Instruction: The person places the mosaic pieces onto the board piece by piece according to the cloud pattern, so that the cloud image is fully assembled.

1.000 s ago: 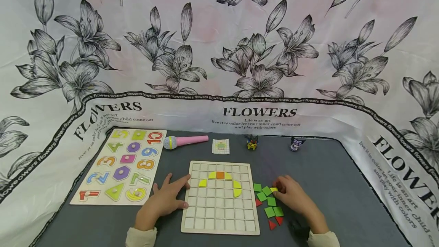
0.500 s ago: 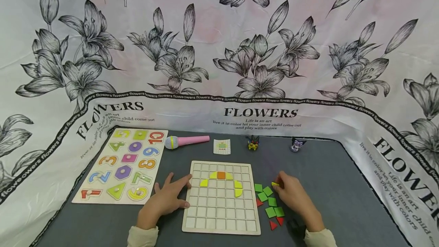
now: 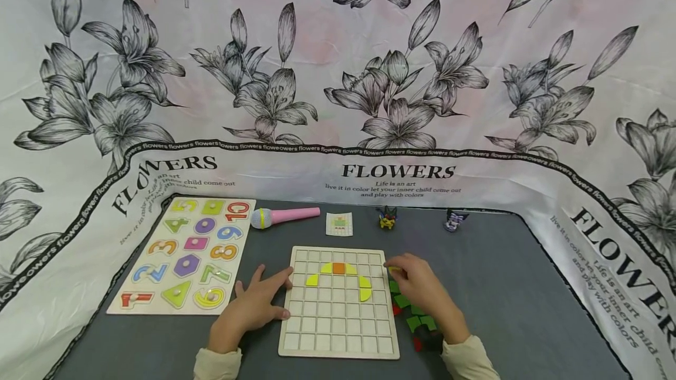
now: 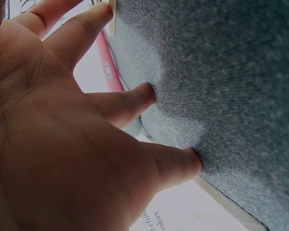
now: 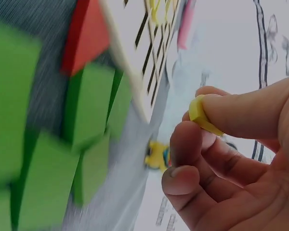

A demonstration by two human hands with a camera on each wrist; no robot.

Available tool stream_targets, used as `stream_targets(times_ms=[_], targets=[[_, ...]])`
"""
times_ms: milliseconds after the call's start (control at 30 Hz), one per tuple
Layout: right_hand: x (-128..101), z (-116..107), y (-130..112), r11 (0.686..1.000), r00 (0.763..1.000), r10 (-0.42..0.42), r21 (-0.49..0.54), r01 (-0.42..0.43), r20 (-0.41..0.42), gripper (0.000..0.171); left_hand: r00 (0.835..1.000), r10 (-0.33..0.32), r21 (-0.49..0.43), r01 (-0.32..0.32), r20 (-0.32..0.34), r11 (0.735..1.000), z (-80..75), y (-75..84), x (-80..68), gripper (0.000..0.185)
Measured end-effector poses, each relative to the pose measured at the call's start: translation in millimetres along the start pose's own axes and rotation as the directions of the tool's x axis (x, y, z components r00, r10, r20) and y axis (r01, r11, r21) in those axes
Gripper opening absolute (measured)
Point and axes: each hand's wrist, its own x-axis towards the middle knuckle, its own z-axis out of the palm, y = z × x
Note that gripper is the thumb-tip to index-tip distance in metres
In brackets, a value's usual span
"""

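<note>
A wooden grid board point(image 3: 338, 309) lies in the middle of the dark table, with an orange square point(image 3: 338, 268) and several yellow pieces point(image 3: 365, 289) set in its upper cells. My left hand point(image 3: 250, 309) rests at the board's left edge, fingers spread; in the left wrist view its fingertips point(image 4: 147, 91) press on the cloth. Just past the board's upper right edge, my right hand point(image 3: 419, 286) pinches a yellow block point(image 5: 198, 113) between thumb and fingers, seen clearly in the right wrist view. Beneath that hand lie green squares point(image 3: 413, 324), partly covered.
Left of the board lies a number puzzle point(image 3: 198, 260). Along the back are a pink toy microphone point(image 3: 287, 216), a small pattern card point(image 3: 339, 224), a yellow figurine point(image 3: 387, 219) and a purple figurine point(image 3: 454, 220). Red triangles point(image 3: 418, 343) lie near the green squares.
My right hand has lifted the yellow block from the loose pieces and carried it left to the board's right edge. The left hand stays at the board's left edge.
</note>
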Motion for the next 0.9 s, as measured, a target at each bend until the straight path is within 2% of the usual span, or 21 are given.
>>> stream_targets(times_ms=[367, 567, 900], targets=[[18.4, 21.4, -23.0, 0.995, 0.996, -0.073, 0.070, 0.070, 0.046, 0.013, 1.000, -0.008, 0.017, 0.008, 0.009, 1.000, -1.2, 1.8, 0.2, 0.082], [25.7, 30.2, -33.2, 0.984, 0.986, -0.147, 0.112, 0.138, 0.081, 0.012, 1.000, -0.008, 0.031, 0.008, 0.006, 0.999, 0.1, 0.4, 0.1, 0.082], [38.0, 54.3, -57.6, 0.976, 0.972, -0.172, 0.165, 0.145, 0.162, 0.011, 1.000, 0.001, 0.028, -0.001, 0.006, 1.000, 1.1, -1.6, 2.1, 0.077]])
